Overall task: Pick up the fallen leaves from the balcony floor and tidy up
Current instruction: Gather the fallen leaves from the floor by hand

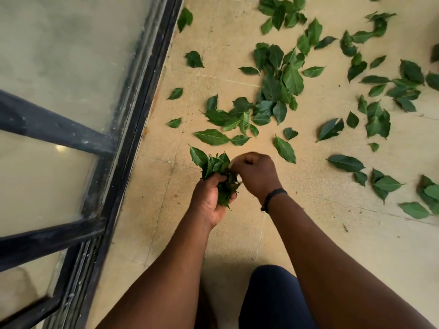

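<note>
Crouching over a tiled balcony floor (297,233), a person gathers fallen leaves: the left hand (209,200) grips a bunch of leaves (215,166), glossy dark green with pointed tips and pale midribs, while the right hand (255,173), fingers curled, presses against the top of that bunch. Scattered leaves (280,86) of the same kind lie loose and in small clusters across the beige floor ahead, beside a black-framed glass railing (133,115).

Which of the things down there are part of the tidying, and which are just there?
Part of the job:
bunch of leaves gripped in the left hand
right hand at the bunch
loose leaves on the floor

Just there:
black railing
wristband
</note>
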